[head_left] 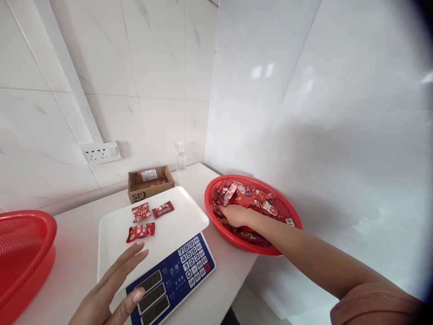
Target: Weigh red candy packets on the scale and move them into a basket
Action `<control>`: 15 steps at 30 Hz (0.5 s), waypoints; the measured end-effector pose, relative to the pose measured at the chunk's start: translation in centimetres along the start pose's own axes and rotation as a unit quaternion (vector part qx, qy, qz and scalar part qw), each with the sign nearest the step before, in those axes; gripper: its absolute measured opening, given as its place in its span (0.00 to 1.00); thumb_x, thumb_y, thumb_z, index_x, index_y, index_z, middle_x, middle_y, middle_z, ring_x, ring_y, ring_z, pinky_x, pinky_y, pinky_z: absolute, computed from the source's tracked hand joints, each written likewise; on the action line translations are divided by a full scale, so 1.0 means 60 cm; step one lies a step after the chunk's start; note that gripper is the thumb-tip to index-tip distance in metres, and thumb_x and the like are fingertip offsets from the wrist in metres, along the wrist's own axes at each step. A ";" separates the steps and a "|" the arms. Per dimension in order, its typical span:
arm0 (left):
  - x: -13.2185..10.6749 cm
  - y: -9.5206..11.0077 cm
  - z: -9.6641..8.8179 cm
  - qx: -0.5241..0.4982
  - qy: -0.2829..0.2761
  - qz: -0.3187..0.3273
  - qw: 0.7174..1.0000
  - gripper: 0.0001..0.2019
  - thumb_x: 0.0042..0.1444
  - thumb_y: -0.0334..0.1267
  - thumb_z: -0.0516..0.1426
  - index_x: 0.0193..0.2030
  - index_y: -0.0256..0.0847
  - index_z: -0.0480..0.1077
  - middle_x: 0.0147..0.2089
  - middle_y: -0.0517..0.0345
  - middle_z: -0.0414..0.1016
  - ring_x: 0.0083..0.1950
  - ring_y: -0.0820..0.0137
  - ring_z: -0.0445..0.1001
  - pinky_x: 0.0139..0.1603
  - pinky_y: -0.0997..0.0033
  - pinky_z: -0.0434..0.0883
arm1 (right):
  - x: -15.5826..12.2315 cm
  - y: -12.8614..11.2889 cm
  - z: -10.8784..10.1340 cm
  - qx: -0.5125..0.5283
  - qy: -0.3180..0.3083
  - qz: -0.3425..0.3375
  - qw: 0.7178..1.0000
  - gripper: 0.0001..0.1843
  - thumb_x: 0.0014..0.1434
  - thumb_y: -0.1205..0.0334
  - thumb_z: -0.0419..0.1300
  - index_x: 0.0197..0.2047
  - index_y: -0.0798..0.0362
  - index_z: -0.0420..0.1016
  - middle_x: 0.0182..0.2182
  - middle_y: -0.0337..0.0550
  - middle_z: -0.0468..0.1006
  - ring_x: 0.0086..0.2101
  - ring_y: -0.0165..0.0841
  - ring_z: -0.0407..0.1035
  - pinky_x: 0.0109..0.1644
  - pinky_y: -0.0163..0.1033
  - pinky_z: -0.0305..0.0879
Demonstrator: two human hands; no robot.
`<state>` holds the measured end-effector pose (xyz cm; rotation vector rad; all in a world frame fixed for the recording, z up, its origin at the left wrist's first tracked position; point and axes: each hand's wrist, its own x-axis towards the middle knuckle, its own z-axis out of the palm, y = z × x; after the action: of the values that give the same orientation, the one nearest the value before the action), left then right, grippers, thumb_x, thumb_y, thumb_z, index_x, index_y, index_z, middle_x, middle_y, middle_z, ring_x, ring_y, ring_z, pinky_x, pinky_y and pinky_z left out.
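My right hand [234,215] reaches into a red plastic basket [286,208] heaped with several red snack packets [252,195]; its fingers are curled down among the packets and mostly hidden. My left hand [113,289] hovers open, fingers stretched out, over the near left corner of a white scale [176,271] with a blue keypad panel. Three red packets [149,219] lie on the scale's white weighing tray [189,212], just beyond my left fingertips.
A second red basket [23,257] sits at the left edge of the white counter. A small open cardboard box [150,183] stands behind the scale, with a clear glass [181,159] beside it. A wall socket strip [101,152] is mounted on the tiled wall.
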<state>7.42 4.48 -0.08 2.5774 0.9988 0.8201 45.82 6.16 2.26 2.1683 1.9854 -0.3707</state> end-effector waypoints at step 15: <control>-0.010 0.011 0.010 -0.020 0.018 -0.018 0.999 0.22 0.59 0.48 0.52 0.61 0.62 0.58 0.60 0.66 0.69 0.58 0.66 0.69 0.50 0.69 0.71 | 0.009 0.017 0.002 0.038 0.008 -0.010 0.999 0.25 0.54 0.61 0.57 0.57 0.51 0.66 0.47 0.53 0.76 0.44 0.45 0.72 0.40 0.40 0.64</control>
<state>7.77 3.57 -0.49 2.5131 1.0247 0.8712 46.85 6.55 1.95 2.2053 2.0343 -0.4394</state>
